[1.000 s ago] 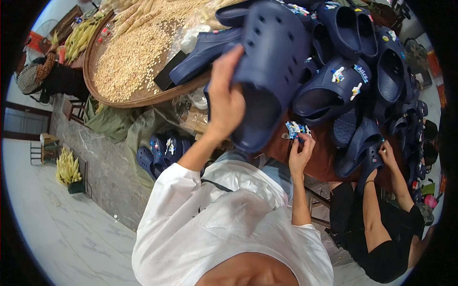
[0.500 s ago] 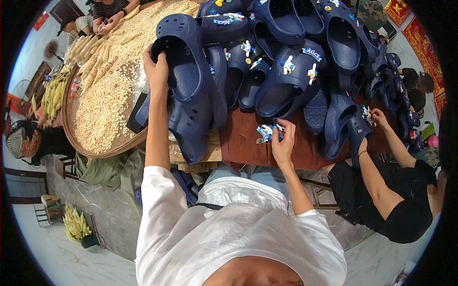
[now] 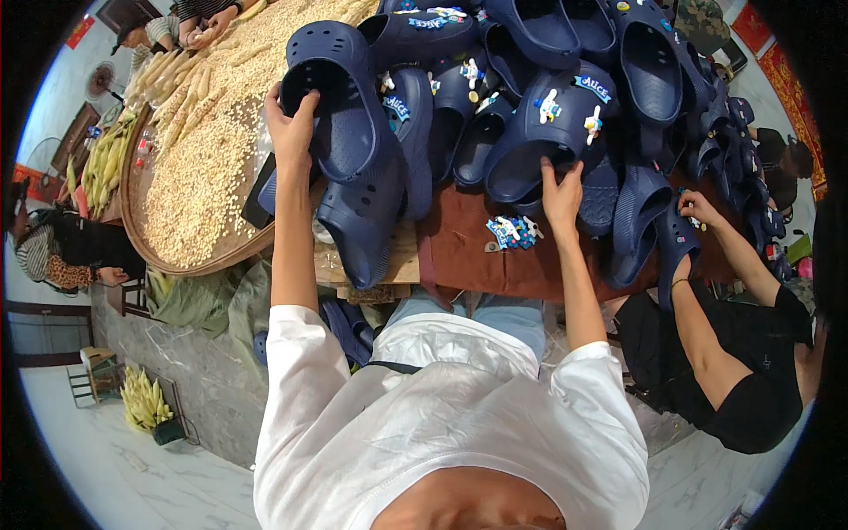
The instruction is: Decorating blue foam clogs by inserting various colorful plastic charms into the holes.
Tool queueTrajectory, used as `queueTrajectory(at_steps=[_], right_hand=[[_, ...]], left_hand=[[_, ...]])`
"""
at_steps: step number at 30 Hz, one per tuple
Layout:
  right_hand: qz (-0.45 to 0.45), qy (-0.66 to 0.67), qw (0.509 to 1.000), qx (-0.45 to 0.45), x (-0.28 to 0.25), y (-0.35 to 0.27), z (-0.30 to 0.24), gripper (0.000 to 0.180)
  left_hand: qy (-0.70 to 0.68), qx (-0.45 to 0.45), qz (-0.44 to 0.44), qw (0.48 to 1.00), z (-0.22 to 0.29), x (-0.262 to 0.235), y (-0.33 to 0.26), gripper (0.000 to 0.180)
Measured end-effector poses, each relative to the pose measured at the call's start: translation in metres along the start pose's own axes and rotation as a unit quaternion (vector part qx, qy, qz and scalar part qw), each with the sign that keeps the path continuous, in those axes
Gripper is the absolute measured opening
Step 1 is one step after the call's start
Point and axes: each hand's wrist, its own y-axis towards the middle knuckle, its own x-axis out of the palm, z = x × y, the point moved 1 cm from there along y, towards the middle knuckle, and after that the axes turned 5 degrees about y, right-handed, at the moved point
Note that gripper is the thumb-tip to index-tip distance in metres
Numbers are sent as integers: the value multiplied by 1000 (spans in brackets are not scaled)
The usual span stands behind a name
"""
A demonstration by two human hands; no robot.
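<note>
My left hand (image 3: 293, 124) grips the side of a navy clog (image 3: 349, 146), thumb inside its opening; no charms show on its holed upper. Farther right, my right hand (image 3: 564, 193) is at the lower rim of another navy clog (image 3: 552, 119), its thumb and finger closed on the edge. White cartoon figures and a blue banner charm decorate that clog's upper. Near the table edge, a small heap of blue and white shoe charms (image 3: 512, 231) lies on the brown cloth (image 3: 450, 252). Below the left clog leans another plain navy clog (image 3: 358, 234).
Many navy clogs (image 3: 654, 75) are piled across the table's far side and right. A round woven tray (image 3: 132, 208) of corn kernels stands at left. On the right, a co-worker's hand (image 3: 698, 210) works on a clog (image 3: 676, 238); other people sit farther back.
My right hand has left the heap of charms and moved up and right to the decorated clog's rim. My left hand stays on its clog.
</note>
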Motion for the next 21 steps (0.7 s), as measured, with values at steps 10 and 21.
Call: queueTrajectory(at_steps=[10, 21], right_hand=[[26, -41, 998, -34, -2, -17, 0, 46], [-122, -46, 989, -64, 16, -158, -11, 42]], left_hand=[[-23, -53, -10, 998, 11, -11, -21, 61], [-30, -67, 0, 997, -7, -30, -28, 51]])
